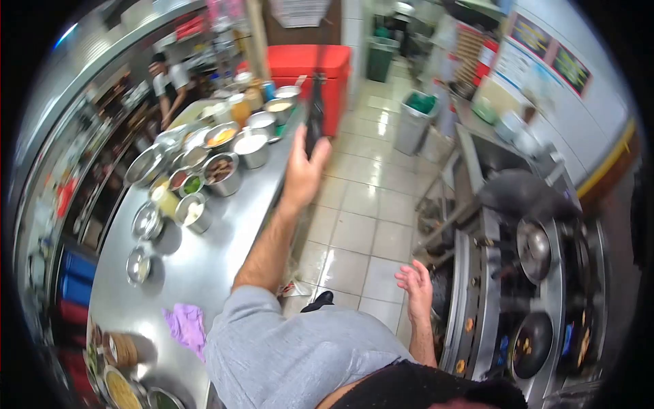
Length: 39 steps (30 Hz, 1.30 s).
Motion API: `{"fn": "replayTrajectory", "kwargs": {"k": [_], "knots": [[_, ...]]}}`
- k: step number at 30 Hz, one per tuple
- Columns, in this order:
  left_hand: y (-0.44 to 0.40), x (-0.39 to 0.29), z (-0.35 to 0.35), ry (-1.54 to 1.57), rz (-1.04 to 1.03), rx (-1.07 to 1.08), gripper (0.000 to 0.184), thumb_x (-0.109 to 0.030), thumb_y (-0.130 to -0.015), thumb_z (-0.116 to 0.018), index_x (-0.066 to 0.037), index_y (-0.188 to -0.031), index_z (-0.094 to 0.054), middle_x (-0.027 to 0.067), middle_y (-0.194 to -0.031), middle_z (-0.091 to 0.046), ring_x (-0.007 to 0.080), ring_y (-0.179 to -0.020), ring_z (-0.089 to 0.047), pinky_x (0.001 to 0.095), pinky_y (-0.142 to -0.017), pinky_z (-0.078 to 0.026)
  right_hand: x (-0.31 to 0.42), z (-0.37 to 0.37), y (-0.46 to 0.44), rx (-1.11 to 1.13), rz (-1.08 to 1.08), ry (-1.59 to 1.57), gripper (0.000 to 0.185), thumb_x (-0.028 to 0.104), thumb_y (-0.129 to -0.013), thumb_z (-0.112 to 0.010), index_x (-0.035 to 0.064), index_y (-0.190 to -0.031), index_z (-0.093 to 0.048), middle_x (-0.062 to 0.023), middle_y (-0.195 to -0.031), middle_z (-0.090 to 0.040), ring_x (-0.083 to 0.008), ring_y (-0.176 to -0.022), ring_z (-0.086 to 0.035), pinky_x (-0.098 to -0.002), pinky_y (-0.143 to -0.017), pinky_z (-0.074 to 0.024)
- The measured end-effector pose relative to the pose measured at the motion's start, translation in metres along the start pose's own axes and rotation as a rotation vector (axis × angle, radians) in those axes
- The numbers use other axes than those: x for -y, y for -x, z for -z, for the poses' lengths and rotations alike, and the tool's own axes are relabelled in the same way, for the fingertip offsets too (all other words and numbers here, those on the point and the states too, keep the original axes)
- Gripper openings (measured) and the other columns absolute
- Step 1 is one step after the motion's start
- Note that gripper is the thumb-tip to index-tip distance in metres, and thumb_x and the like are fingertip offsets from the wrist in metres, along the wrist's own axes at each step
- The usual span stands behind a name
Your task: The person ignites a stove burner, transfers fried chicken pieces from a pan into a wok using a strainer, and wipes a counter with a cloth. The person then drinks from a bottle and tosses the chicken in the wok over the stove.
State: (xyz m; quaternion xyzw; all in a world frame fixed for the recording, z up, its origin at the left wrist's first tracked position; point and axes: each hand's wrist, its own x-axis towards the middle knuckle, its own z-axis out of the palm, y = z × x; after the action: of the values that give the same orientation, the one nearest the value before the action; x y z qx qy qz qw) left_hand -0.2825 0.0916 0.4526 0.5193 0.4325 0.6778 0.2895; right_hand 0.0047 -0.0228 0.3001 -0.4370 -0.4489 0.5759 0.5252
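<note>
My left hand (304, 167) is raised at the end of my outstretched arm, closed round a dark, long-handled utensil (315, 112); its thin upper part is blurred. Beneath that arm runs the edge of a steel table (197, 255), where metal containers of food stand, among them one with brown pieces (221, 174) and one with white contents (252, 148). Low on the right, my right hand (417, 283) is held in the air beside the stove (485, 300), its fingers apart and slightly bent, with nothing in them.
Two pans, one metallic (533, 250) and one black with food (533, 344), sit on the stove. A large dark wok (524, 194) lies beyond them. A red cooler (306, 61), a grey bin (413, 123) and a person (170, 85) are farther off.
</note>
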Motion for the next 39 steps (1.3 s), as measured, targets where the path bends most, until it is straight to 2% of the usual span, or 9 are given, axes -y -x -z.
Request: {"fn": "replayTrajectory", "kwargs": {"k": [3, 10, 14, 20, 22, 24, 30, 34, 39], "knots": [[-0.056, -0.047, 0.094, -0.208, -0.361, -0.365, 0.038, -0.019, -0.084, -0.053, -0.003, -0.114, -0.037, -0.0020, -0.074, -0.044, 0.0036, -0.057, -0.040, 0.0184, -0.049, -0.035, -0.021, -0.009, -0.014, -0.048, -0.092, 0.059, 0.035, 0.018, -0.086, -0.051, 0.0019, -0.116, -0.041, -0.0105, -0.095, -0.057, -0.0171, -0.077, -0.059, -0.0240, -0.062, -0.0457], [-0.122, -0.166, 0.268, -0.783, -0.744, -1.028, 0.055, -0.026, -0.079, -0.057, 0.011, -0.115, -0.038, 0.0244, -0.096, -0.053, 0.0340, -0.087, -0.054, 0.0387, -0.076, -0.042, -0.047, -0.051, -0.067, -0.086, -0.213, -0.010, 0.023, 0.017, -0.085, -0.053, 0.0016, -0.102, -0.048, -0.0065, -0.081, -0.059, -0.0132, -0.067, -0.058, -0.0221, -0.057, -0.0446], [-0.153, -0.233, 0.336, -1.263, -0.951, -1.355, 0.051, -0.028, -0.073, -0.058, 0.010, -0.103, -0.042, 0.0250, -0.087, -0.055, 0.0379, -0.080, -0.056, 0.0431, -0.072, -0.044, -0.037, -0.103, -0.106, 0.005, -0.144, -0.001, 0.022, 0.016, -0.084, -0.053, 0.0016, -0.100, -0.049, -0.0060, -0.080, -0.058, -0.0124, -0.066, -0.057, -0.0220, -0.057, -0.0442], [-0.190, -0.314, 0.393, -1.614, -0.232, -1.502, 0.055, -0.045, -0.070, -0.051, -0.012, -0.113, -0.049, 0.0151, -0.108, -0.056, 0.0331, -0.099, -0.054, 0.0479, -0.081, -0.038, -0.038, -0.145, -0.132, 0.052, -0.113, 0.050, 0.025, 0.014, -0.083, -0.054, -0.0014, -0.102, -0.049, -0.0062, -0.080, -0.058, -0.0118, -0.068, -0.057, -0.0224, -0.060, -0.0436], [-0.192, -0.309, 0.411, -1.798, -0.237, -1.501, 0.053, -0.047, -0.073, -0.051, -0.015, -0.115, -0.049, 0.0145, -0.112, -0.054, 0.0333, -0.105, -0.050, 0.0471, -0.085, -0.037, -0.045, -0.144, -0.135, 0.160, -0.083, 0.122, 0.025, 0.015, -0.084, -0.052, -0.0021, -0.103, -0.049, -0.0075, -0.083, -0.059, -0.0131, -0.069, -0.058, -0.0241, -0.061, -0.0450], [-0.197, -0.311, 0.419, -2.057, 0.076, -1.475, 0.050, -0.047, -0.076, -0.046, -0.016, -0.116, -0.050, 0.0125, -0.115, -0.053, 0.0330, -0.107, -0.048, 0.0562, -0.087, -0.032, -0.047, -0.139, -0.135, 0.096, -0.091, 0.111, 0.025, 0.015, -0.084, -0.052, -0.0018, -0.103, -0.050, -0.0073, -0.083, -0.059, -0.0127, -0.069, -0.057, -0.0239, -0.061, -0.0449], [-0.207, -0.308, 0.438, -2.025, 0.099, -1.551, 0.055, -0.058, -0.075, -0.041, -0.021, -0.115, -0.051, 0.0152, -0.121, -0.046, 0.0357, -0.111, -0.044, 0.0532, -0.089, -0.031, -0.040, -0.113, -0.119, -0.011, -0.154, 0.084, 0.024, 0.015, -0.083, -0.054, -0.0005, -0.102, -0.051, -0.0040, -0.081, -0.057, -0.0101, -0.071, -0.055, -0.0212, -0.063, -0.0420], [-0.226, -0.281, 0.440, -1.842, -0.762, -1.831, 0.064, -0.061, -0.072, -0.043, -0.011, -0.112, -0.052, 0.0166, -0.118, -0.047, 0.0383, -0.106, -0.045, 0.0556, -0.086, -0.032, -0.035, -0.084, -0.094, -0.103, -0.109, 0.062, 0.025, 0.016, -0.083, -0.054, -0.0013, -0.101, -0.051, -0.0036, -0.080, -0.056, -0.0097, -0.071, -0.055, -0.0224, -0.064, -0.0431], [-0.190, -0.205, 0.249, -1.098, -1.308, -1.158, 0.051, -0.046, -0.076, -0.048, -0.006, -0.107, -0.054, 0.0162, -0.110, -0.050, 0.0339, -0.099, -0.048, 0.0515, -0.083, -0.036, -0.039, -0.038, -0.044, -0.238, 0.013, 0.084, 0.024, 0.016, -0.084, -0.053, -0.0019, -0.099, -0.052, -0.0048, -0.079, -0.057, -0.0104, -0.069, -0.055, -0.0245, -0.064, -0.0449]]}}
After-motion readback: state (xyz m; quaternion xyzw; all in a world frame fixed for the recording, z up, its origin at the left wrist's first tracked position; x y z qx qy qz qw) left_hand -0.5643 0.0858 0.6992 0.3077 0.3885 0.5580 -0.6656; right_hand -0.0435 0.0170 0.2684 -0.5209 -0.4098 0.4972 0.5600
